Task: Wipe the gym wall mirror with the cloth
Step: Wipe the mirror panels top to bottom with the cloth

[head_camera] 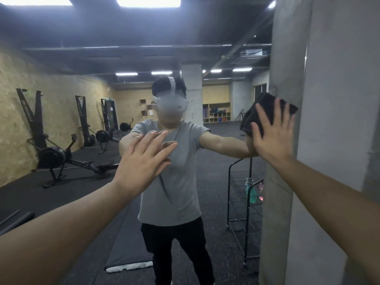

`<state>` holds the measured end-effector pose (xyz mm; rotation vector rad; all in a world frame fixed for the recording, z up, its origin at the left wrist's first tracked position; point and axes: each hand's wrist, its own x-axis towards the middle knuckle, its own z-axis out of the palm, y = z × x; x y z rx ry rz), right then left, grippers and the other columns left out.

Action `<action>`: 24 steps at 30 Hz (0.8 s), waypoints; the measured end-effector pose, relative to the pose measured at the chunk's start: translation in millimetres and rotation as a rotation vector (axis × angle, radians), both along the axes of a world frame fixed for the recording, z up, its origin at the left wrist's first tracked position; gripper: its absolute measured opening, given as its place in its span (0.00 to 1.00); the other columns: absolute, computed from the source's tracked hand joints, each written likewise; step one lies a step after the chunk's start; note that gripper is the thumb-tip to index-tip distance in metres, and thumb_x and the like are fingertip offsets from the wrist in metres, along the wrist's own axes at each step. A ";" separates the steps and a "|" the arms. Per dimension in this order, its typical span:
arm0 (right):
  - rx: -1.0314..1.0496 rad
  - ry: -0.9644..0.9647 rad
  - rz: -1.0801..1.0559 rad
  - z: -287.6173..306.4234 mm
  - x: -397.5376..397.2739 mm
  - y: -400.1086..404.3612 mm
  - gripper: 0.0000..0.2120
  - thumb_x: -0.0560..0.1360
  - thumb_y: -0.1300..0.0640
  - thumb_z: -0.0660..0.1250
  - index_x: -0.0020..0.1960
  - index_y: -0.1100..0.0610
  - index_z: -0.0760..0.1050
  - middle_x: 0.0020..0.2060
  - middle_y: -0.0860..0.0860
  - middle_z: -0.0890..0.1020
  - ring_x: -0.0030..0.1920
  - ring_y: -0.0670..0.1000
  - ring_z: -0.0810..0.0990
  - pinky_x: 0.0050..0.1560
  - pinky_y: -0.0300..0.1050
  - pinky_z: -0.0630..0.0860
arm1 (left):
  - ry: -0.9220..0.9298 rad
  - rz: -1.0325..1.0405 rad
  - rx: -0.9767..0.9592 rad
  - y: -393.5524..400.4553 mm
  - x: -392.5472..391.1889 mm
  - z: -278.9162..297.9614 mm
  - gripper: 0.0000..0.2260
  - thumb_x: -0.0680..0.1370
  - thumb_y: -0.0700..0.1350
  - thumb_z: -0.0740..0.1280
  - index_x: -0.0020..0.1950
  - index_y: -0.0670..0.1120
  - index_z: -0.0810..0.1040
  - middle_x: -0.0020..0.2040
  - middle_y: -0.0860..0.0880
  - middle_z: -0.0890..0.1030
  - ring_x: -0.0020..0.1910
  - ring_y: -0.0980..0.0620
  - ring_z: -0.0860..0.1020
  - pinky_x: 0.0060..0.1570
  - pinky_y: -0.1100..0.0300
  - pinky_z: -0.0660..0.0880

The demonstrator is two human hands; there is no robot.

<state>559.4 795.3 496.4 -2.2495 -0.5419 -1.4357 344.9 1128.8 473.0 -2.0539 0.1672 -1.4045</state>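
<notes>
Head view: the right hand (271, 130), fingers straight and spread, presses a dark cloth (265, 112) flat against the wall mirror (82, 182), just beside the concrete pillar (329, 140) at the mirror's right edge; an open palm spreads pressure for wiping. The cloth's long axis tilts up toward the pillar. The left hand (144, 159), flat and holding nothing, probably braces against the glass, well left of the pillar.

Rowing machines (55, 155) stood along a chipboard wall (51, 95) on dark rubber floor (218, 165). Ceiling lights (148, 1) glowed overhead. A grey concrete pillar (329, 79) rose beside a black wire rack (244, 202).
</notes>
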 end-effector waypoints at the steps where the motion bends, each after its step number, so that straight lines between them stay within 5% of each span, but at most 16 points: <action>1: 0.059 0.046 -0.022 -0.2 1.9 -8.2 0.30 0.84 0.37 0.46 0.83 0.44 0.54 0.83 0.59 0.50 0.82 0.65 0.47 0.80 0.68 0.45 | 0.005 -0.006 0.008 -5.9 4.4 -0.1 0.22 0.82 0.56 0.65 0.75 0.52 0.74 0.77 0.44 0.71 0.74 0.40 0.71 0.71 0.42 0.65; 7: 0.384 0.183 -0.027 13.6 -26.0 48.7 0.31 0.82 0.38 0.41 0.84 0.43 0.50 0.83 0.60 0.50 0.81 0.69 0.47 0.78 0.72 0.46 | -0.003 -0.011 0.034 -22.0 11.0 4.4 0.22 0.81 0.55 0.68 0.75 0.53 0.74 0.78 0.45 0.70 0.75 0.41 0.70 0.71 0.43 0.63; 13: -0.109 -0.117 0.170 10.0 -92.2 157.5 0.28 0.84 0.37 0.47 0.82 0.36 0.47 0.83 0.55 0.43 0.81 0.69 0.40 0.76 0.74 0.36 | -0.002 0.024 0.029 16.9 -20.4 3.1 0.21 0.81 0.56 0.66 0.72 0.51 0.77 0.76 0.44 0.73 0.73 0.40 0.72 0.69 0.44 0.66; 16: -0.382 -0.230 0.244 0.6 -108.7 183.1 0.27 0.84 0.37 0.47 0.82 0.35 0.47 0.84 0.54 0.45 0.81 0.68 0.40 0.77 0.74 0.39 | 0.032 0.043 0.065 38.3 -35.7 -4.2 0.19 0.82 0.55 0.64 0.70 0.50 0.79 0.76 0.43 0.73 0.72 0.39 0.73 0.69 0.45 0.66; 20: -0.491 -0.349 0.282 9.9 -85.3 151.9 0.26 0.84 0.37 0.51 0.81 0.36 0.53 0.84 0.53 0.52 0.82 0.65 0.46 0.79 0.69 0.41 | 0.064 0.030 0.107 31.1 -33.3 -5.1 0.20 0.82 0.54 0.63 0.73 0.51 0.77 0.75 0.44 0.74 0.72 0.40 0.73 0.69 0.45 0.66; 24: -0.334 -0.247 0.162 14.9 -45.2 84.6 0.26 0.84 0.35 0.48 0.81 0.36 0.53 0.84 0.54 0.50 0.82 0.64 0.44 0.79 0.69 0.42 | 0.068 -0.009 0.101 -2.8 -5.2 0.1 0.21 0.81 0.54 0.66 0.73 0.52 0.77 0.75 0.44 0.74 0.73 0.40 0.72 0.71 0.44 0.65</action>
